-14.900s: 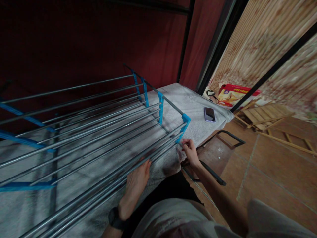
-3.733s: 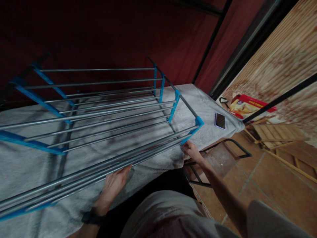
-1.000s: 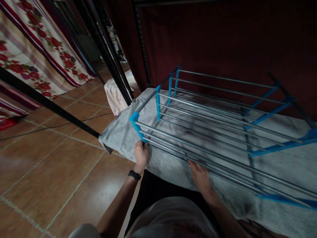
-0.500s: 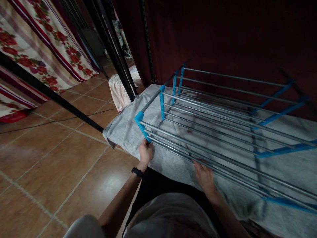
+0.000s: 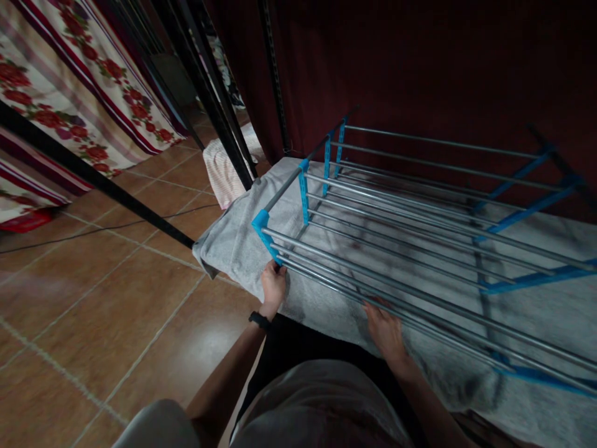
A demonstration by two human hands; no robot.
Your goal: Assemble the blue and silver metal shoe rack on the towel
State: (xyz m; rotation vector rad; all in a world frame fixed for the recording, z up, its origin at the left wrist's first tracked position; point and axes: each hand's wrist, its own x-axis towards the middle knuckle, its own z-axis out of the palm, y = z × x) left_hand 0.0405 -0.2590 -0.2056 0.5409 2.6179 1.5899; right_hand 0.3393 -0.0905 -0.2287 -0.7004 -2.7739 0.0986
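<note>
The rack (image 5: 401,284), made of silvery rods and blue brackets, stands on a grey cloth (image 5: 237,233) in front of the person. Its left end sits inside the cloth's left edge, and its right end reaches the right edge of the view. At the left end a grey bar (image 5: 283,190) runs away from the person, and the brackets hang down from it nearly upright. At the right end the brackets slant, and the nearest one lies low over the cloth.

The left hand (image 5: 273,285) grasps the rack at the lower tip of the near left corner bracket (image 5: 267,238), with the fingers bent and drawn together. A black wristband (image 5: 260,320) circles that wrist. The right hand (image 5: 385,326) is farther along, at the middle of the near side, with its fingers reaching under the lowest front rods. Its fingertips are hidden there, so I cannot tell whether it grips or only touches.

Behind the rack hangs a dark red sheet (image 5: 396,68). To the left, a black pole (image 5: 116,191) slants down to the cloth's corner, above a brown tiled floor (image 5: 153,292). A thin cable (image 5: 93,231) crosses the tiles near a flowered curtain (image 5: 100,81), and a pale pink towel (image 5: 224,171) hangs beyond the cloth.
</note>
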